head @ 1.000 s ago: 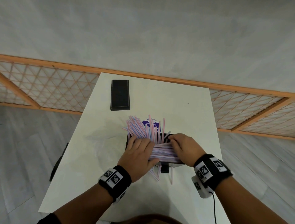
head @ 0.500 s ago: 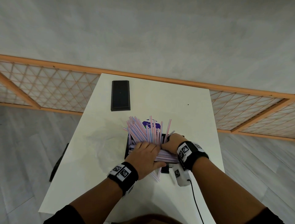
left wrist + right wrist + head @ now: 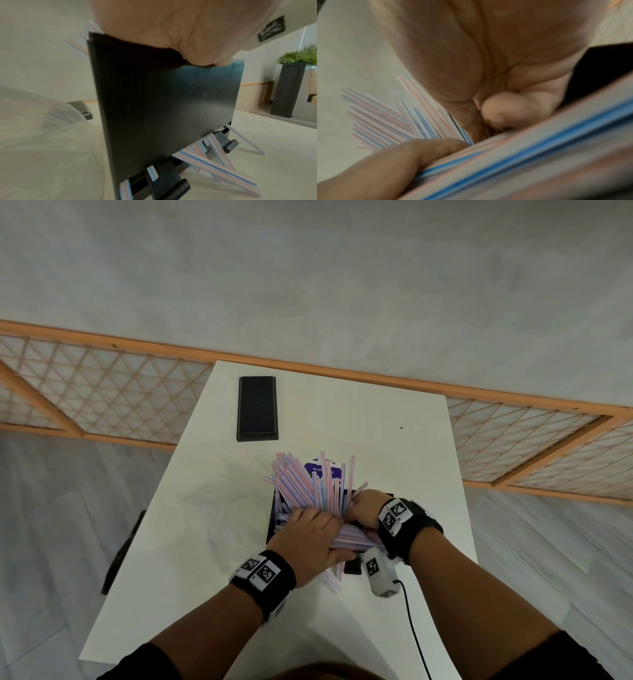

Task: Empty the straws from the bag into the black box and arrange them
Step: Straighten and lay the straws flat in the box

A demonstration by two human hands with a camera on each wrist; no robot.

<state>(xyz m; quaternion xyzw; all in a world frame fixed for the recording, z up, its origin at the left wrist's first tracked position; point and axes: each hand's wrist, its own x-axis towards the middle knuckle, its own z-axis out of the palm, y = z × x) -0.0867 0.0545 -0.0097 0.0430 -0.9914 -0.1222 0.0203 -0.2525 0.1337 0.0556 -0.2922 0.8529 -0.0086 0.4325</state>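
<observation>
- Black box stands on the white table, near the person's edge; its dark side wall fills the left wrist view.
- Straws — pink-and-blue striped — fan up and away from the box's far end; another bundle lies crosswise over the box top, between the two hands.
- Several loose straws lie on the table at the foot of the box, some passing under it.
- Left hand lies flat across the crosswise bundle, fingers extended and pressing on the straws; nothing is gripped.
- Right hand is at the box's right side with fingers curled; the right wrist view shows a fingertip tucked against the straws, so the hand is clasped on them.
- Clear plastic bag lies crumpled on the table just left of the box; a purple label shows behind the fanned straws.
- A flat black lid-like piece rests well apart, toward the table's far left.
</observation>
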